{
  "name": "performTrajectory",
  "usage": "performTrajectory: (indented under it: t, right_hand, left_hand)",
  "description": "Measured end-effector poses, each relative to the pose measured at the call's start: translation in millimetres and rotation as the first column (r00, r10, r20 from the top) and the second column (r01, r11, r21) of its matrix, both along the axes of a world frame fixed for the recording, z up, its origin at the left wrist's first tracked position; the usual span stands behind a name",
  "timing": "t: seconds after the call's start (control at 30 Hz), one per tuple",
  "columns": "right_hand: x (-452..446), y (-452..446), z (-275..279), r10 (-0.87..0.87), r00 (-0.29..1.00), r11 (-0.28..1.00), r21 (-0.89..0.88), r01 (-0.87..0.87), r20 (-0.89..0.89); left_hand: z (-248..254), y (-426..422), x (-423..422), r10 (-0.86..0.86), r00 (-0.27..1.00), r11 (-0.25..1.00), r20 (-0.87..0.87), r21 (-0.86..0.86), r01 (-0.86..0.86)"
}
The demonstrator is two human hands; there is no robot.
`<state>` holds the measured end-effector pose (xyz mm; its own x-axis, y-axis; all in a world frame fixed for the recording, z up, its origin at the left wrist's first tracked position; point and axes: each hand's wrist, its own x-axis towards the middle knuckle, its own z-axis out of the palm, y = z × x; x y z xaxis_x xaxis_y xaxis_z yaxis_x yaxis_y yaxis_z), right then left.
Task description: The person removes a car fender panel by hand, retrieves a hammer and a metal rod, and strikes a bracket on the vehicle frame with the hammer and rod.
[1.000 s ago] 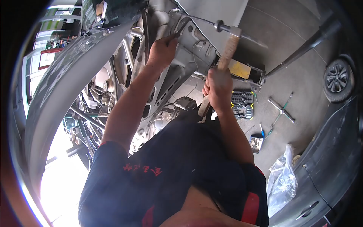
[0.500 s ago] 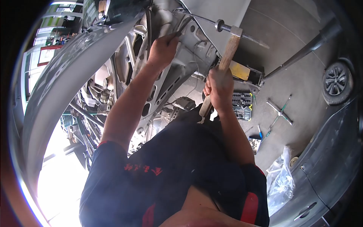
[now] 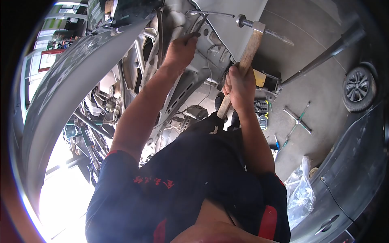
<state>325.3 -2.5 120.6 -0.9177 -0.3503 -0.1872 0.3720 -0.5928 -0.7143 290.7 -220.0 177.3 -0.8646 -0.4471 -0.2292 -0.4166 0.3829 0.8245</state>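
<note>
My right hand [image 3: 242, 89] is wrapped round the wooden handle of a hammer [image 3: 248, 52]. The hammer's metal head, with a round flat face on one side and a long pointed end on the other, is up beside a pale car panel [image 3: 239, 30]. Over the car's bare metal body [image 3: 208, 42], my left hand [image 3: 181, 52] is closed round a dark metal bar [image 3: 192, 36]. Most of that bar is hidden by the fingers, and its exact kind does not show. A thin curved rod [image 3: 214, 14] reaches across the panel toward the hammer face.
A grey fender [image 3: 67, 77] curves along the left, beside exposed engine-bay parts. On the floor at right lie a cross wrench [image 3: 298, 120], a black socket case [image 3: 261, 107] and clear plastic sheeting [image 3: 300, 188]. A dark car [image 3: 344, 174] with a wheel [image 3: 358, 89] stands at far right.
The hammer has moved up and slightly right with my right hand, its face now farther from the curved rod's end. My left hand has shifted a little to the right, still closed round the bar.
</note>
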Motion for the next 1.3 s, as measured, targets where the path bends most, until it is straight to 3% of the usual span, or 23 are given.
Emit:
performTrajectory:
  t: [0.07, 0.17, 0.37, 0.53, 0.57, 0.67, 0.77, 0.9, 1.0, 1.1, 1.23, 1.3]
  right_hand:
    - [-2, -4, 4, 0.013, 0.999, 1.0, -0.004, -0.013, 0.046]
    - [0, -6, 4, 0.017, 0.997, 1.0, 0.012, -0.018, 0.074]
    - [-2, -2, 6, -0.004, 1.0, 1.0, -0.02, 0.005, 0.028]
    - [-9, 0, 8, 0.01, 1.0, 0.998, 0.068, -0.012, 0.022]
    - [-7, 0, 9, -0.052, 0.999, 0.999, 0.015, 0.052, 0.002]
    - [-4, -6, 10, -0.282, 0.959, 0.957, -0.085, 0.279, -0.034]
    - [-7, -8, 13, -0.026, 1.0, 0.993, 0.111, 0.026, 0.006]
    - [-6, -2, 15, -0.11, 0.994, 0.983, 0.143, 0.111, -0.018]
    - [0, -19, 7, -0.264, 0.962, 0.96, -0.072, 0.269, 0.068]
    - [-10, -6, 10, -0.026, 0.999, 0.977, 0.213, 0.015, 0.047]
    - [-5, -13, 10, -0.282, 0.957, 0.957, -0.054, 0.285, 0.067]
    - [-6, -9, 11, -0.136, 0.99, 0.988, 0.083, 0.132, 0.039]
  left_hand:
    - [-3, -3, 0, -0.026, 0.999, 0.996, -0.036, -0.089, 0.023]
    - [-7, 1, -2, 0.018, 0.999, 0.999, -0.047, -0.026, -0.019]
    - [-3, 11, 0, -0.007, 0.995, 0.995, -0.098, -0.103, -0.003]
    - [5, 12, -3, 0.041, 0.999, 0.994, 0.011, -0.102, -0.04]
    - [8, 14, -1, 0.061, 0.996, 0.993, 0.062, -0.101, -0.054]
    - [6, 12, -1, 0.062, 0.998, 0.998, 0.007, -0.02, -0.061]
    - [15, 17, 3, 0.054, 0.998, 0.998, 0.029, -0.023, -0.054]
    - [8, 12, -2, 0.06, 0.995, 0.997, 0.078, -0.056, -0.056]
    - [3, 5, 1, 0.043, 0.998, 0.998, 0.041, -0.049, -0.041]
    - [4, 7, 1, 0.041, 0.999, 0.997, 0.023, -0.059, -0.04]
    - [-5, 0, -1, 0.027, 0.999, 0.998, 0.039, -0.065, -0.024]
    - [-6, -3, 1, 0.022, 0.999, 0.994, 0.03, -0.109, -0.019]
